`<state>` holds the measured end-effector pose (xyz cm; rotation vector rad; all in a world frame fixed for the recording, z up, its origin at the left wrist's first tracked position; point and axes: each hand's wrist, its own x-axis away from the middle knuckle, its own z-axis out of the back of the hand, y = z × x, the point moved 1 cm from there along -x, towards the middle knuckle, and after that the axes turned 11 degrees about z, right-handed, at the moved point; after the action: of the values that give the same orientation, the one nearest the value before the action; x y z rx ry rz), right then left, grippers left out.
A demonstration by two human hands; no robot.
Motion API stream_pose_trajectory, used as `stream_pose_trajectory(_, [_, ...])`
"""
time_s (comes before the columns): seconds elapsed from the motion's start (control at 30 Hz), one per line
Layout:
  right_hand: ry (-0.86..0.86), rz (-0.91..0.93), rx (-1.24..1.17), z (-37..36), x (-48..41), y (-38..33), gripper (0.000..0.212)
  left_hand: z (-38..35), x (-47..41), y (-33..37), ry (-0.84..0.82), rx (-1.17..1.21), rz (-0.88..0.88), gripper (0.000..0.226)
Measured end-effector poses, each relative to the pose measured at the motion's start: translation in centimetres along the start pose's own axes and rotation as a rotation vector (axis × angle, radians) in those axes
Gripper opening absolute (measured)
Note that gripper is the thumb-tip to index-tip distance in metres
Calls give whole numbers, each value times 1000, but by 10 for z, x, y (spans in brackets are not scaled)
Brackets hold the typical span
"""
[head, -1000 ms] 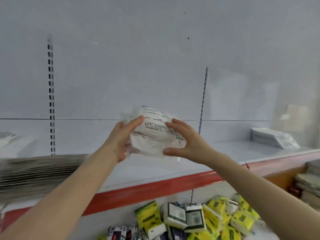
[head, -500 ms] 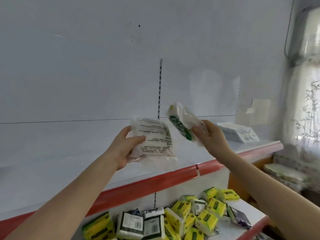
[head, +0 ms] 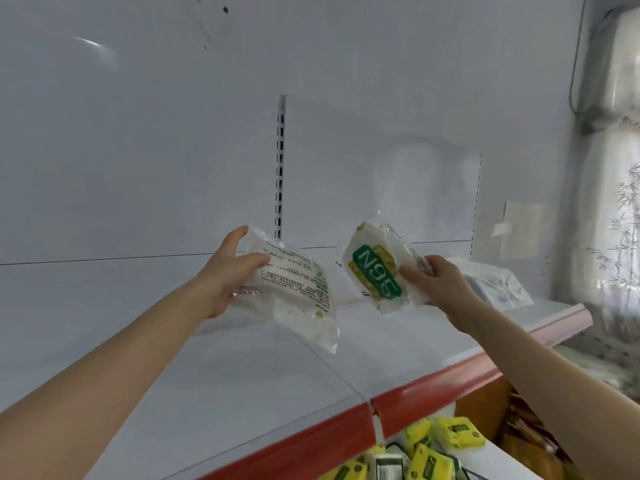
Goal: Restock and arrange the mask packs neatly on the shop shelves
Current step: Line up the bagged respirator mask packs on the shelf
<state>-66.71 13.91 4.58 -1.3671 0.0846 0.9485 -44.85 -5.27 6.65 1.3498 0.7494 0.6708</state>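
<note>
Parted further, left grip (head: 228, 271) clasps printed pack (head: 298, 296), right grip (head: 436, 285) clasps N95 pack (head: 375, 271) near shelved pack (head: 495, 285).

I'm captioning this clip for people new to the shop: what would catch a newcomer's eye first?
First, the two mask packs held up mid-frame above the white shelf: the right hand grips the N95 pack, green label facing the camera, and the left hand grips the fine-print pack. Then the shelf's red front edge and the yellow-green packets piled below it, bottom right.
</note>
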Motion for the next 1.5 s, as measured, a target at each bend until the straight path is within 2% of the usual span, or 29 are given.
stream_pose_trajectory(0.2, [26,-34,-22,17,-52,44,20,-41,-51,2,-89,-108,-40,67])
stream_pose_trajectory(0.27, [-4,-31,-15,21,-68,59,19,-56,-64,3,-99,-205,-45,53])
stream_pose_trajectory(0.33, [-32,-11,-15,26,-88,73,18,-72,-75,8,-115,-254,40,30])
stream_pose_trajectory(0.4, [-66,22,5,33,-111,86,16,-88,-83,14,-122,-236,148,16])
stream_pose_trajectory(0.53, [-147,69,63,44,-163,113,17,-114,-99,18,-237,97,383,42])
stream_pose_trajectory(0.63, [-214,83,75,50,-199,130,25,-123,-114,10,-254,304,528,69])
stream_pose_trajectory(0.73, [-336,10,47,54,-226,149,25,-131,-128,-4,-247,434,634,92])
stream_pose_trajectory(0.8, [-465,-54,76,52,-236,158,28,-134,-135,-12,-216,459,632,94])
stream_pose_trajectory(0.9, [-560,-80,109,42,-243,174,33,-137,-137,-20,-169,341,576,79])
stream_pose_trajectory(1.0, [-553,-90,82,40,-244,184,35,-143,-136,-26,-98,-5,539,49])
stream_pose_trajectory(1.1, [-512,-153,-163,46,-244,186,40,-148,-137,-33,134,-369,501,26])
stream_pose_trajectory(1.17, [-525,-156,-261,51,-246,189,42,-148,-139,-37,273,-537,435,24])
stream_pose_trajectory(1.3, [-593,-76,2,49,-245,208,53,-144,-145,-46,347,-572,333,22])
stream_pose_trajectory(1.4, [-560,-33,-14,40,-245,210,34,-145,-147,-46,334,-540,321,24])
stream_pose_trajectory(1.5, [-606,-39,-72,40,-253,206,21,-147,-148,-47,353,-551,308,27])
